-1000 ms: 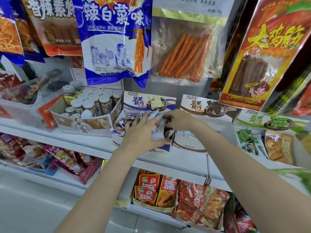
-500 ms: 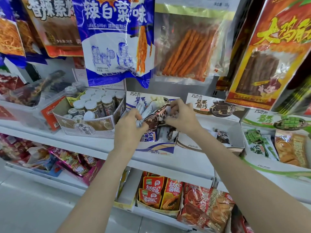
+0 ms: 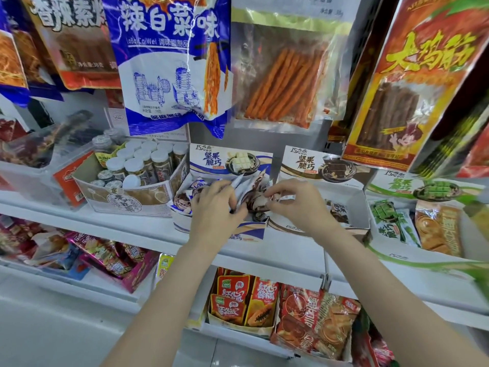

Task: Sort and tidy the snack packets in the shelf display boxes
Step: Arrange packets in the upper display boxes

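White-and-brown snack packets (image 3: 250, 190) are pinched in your left hand (image 3: 215, 207) and right hand (image 3: 296, 205) above the blue-trimmed display box (image 3: 246, 231)

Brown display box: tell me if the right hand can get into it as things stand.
Probably yes. The right hand pinches packets right beside the brown display box, whose top is open and nearly empty; it must let go first.

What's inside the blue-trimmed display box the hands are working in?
The blue-trimmed display box holds a loose bunch of small white-and-brown snack packets. The left hand and right hand grip several of them and cover the middle, so the count and the box floor stay hidden.
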Tool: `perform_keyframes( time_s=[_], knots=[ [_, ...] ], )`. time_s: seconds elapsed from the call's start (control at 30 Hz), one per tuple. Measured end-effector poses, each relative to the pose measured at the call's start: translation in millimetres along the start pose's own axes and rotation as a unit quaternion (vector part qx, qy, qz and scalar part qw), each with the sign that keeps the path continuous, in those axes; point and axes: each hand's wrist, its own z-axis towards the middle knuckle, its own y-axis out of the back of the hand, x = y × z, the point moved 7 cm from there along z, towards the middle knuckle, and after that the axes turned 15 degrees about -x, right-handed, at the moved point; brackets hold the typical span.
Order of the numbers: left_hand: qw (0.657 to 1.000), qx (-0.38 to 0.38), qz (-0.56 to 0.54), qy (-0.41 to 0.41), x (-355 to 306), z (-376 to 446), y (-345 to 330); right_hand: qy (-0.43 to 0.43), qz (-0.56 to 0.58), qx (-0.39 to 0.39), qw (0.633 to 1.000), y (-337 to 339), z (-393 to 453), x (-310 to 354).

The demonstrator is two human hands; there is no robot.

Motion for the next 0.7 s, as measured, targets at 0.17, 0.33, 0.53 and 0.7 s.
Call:
perform_keyframes(
  time_s=[0.17, 0.33, 0.53, 0.7],
  knots=[
    [0.987, -0.005, -0.123, 0.104, 17.4, 6.7, 9.8, -0.06, 0.123, -0.15, 0.979, 48.7, 12.5, 3.9],
    [0.973, 0.004, -0.148, 0.177, 38.2, 12.4, 7.2, -0.041, 0.125, -0.159, 0.979, 55.7, 17.1, 9.4],
    [0.977, -0.021, -0.11, 0.183, 34.8, 12.9, 9.7, 0.041, 0.053, -0.146, 0.987, 23.4, 3.3, 20.6],
    [0.973, -0.05, -0.115, 0.196, 39.0, 12.0, 9.5, 0.149, -0.043, 0.047, 0.987, -39.8, -23.7, 33.0]
  ],
)
